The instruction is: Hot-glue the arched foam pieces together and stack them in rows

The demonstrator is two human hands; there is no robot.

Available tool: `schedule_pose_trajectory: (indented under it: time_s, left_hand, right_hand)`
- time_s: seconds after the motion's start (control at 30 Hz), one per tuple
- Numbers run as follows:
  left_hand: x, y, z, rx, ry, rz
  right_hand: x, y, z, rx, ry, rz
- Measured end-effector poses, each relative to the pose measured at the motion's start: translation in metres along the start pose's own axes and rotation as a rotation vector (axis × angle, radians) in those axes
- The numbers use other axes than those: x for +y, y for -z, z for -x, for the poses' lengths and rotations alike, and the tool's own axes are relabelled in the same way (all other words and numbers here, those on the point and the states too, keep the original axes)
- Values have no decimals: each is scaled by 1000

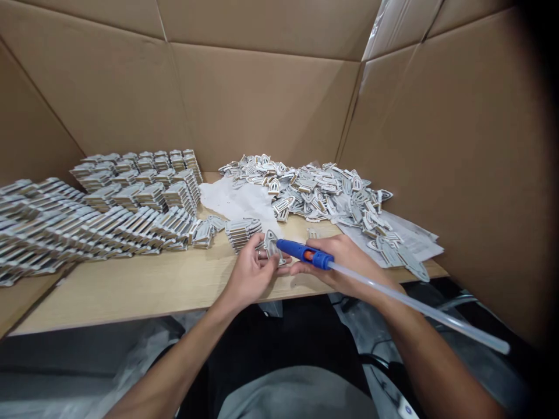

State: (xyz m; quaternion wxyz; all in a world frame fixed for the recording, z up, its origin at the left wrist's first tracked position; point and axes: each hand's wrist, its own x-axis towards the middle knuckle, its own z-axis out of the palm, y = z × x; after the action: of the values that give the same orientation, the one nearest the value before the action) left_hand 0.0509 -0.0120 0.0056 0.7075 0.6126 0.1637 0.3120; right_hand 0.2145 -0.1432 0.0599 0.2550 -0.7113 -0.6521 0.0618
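Note:
My left hand [250,272] is closed on a small grey-white wooden piece [271,243] with cut-out openings, held upright above the table's front part. In my right hand [351,265] is a blue hot glue gun [301,252], its front end at the piece. A long translucent glue stick [419,307] sticks out of the gun's back toward the lower right. Just beyond my left hand stands a short stack of similar pieces [241,233]. Another loose piece [313,233] lies behind the glue gun, partly hidden.
Many neat stacks of pieces [144,195] fill the table's left side. A loose heap [314,189] lies at the back right, partly on white paper [240,198]. Cardboard walls [262,105] enclose the wooden table [144,285] at the back and sides.

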Motion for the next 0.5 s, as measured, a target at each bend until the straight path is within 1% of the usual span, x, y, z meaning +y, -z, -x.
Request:
schedule_pose_trajectory:
  time_s: [0.1, 0.27, 0.37, 0.5]
  left_hand:
    - [0, 1, -1, -1, -21, -18]
    - [-1, 1, -2, 3, -26, -10]
    - [-1, 0, -2, -6, -27, 7]
    - [-3, 1, -1, -19, -6, 17]
  right_hand:
    - [0, -3, 3, -4, 37, 63]
    - [-5, -5, 6, -29, 27, 154]
    - [-15, -2, 8, -38, 9, 204]
    - [-35, 2, 13, -100, -38, 229]
